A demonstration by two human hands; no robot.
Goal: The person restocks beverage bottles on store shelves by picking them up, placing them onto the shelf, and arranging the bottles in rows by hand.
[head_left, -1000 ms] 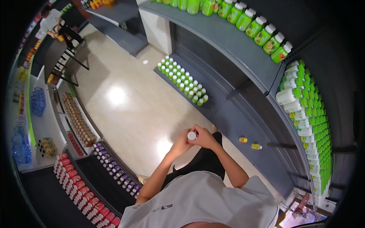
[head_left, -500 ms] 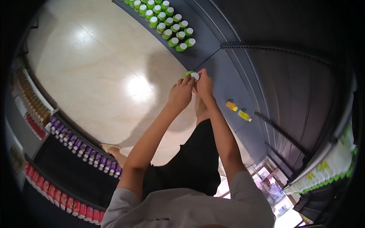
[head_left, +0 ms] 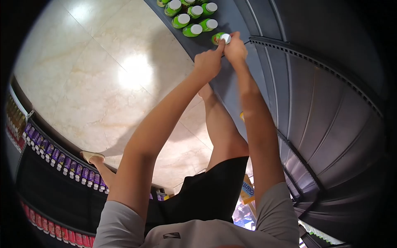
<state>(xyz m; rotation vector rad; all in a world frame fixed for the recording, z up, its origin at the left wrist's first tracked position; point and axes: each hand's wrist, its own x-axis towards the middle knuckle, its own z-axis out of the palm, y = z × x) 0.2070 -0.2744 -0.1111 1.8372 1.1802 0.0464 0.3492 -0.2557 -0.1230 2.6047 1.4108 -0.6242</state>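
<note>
A green bottle with a white cap is between my two hands, over the low grey shelf. My right hand is closed round its right side, at the cap. My left hand reaches it from the lower left, its index finger stretched to the cap and the other fingers curled. Just beyond, several green bottles with white caps stand upright in rows on the low shelf.
Purple bottles line a dark shelf at the lower left, with red bottles below. A slotted metal rail runs along the dark panels at right. An orange bottle is partly hidden by my right forearm. A yellow box shows below.
My hands and the bottle have moved forward from over the floor to the low shelf, near the standing green bottles. The view has tilted down and come closer to the shelf.
</note>
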